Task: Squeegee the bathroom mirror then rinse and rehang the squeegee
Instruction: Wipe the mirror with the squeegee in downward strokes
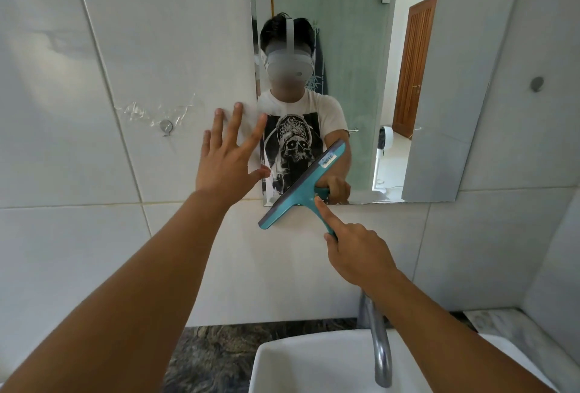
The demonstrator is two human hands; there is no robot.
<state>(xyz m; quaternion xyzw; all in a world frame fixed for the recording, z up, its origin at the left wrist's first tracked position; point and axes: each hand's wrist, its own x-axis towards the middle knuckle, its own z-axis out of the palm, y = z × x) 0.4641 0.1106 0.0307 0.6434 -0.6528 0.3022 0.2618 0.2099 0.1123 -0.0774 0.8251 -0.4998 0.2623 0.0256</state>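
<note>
A teal squeegee (299, 187) with a grey rubber blade lies tilted across the lower left corner of the mirror (370, 79), its lower end over the tile below the glass. My right hand (354, 251) grips its handle, with the index finger stretched along the neck. My left hand (229, 154) is spread flat, fingers apart, at the mirror's left edge, partly on the white wall tile, and it holds nothing. The mirror reflects a person in a white printed T-shirt.
A small metal wall hook (165, 126) with clear tape remnants sits on the tile left of the mirror. Below are a chrome faucet (378, 339) and a white basin (298, 367) on a dark marble counter (213, 358). A round metal fitting (537, 83) is on the right wall.
</note>
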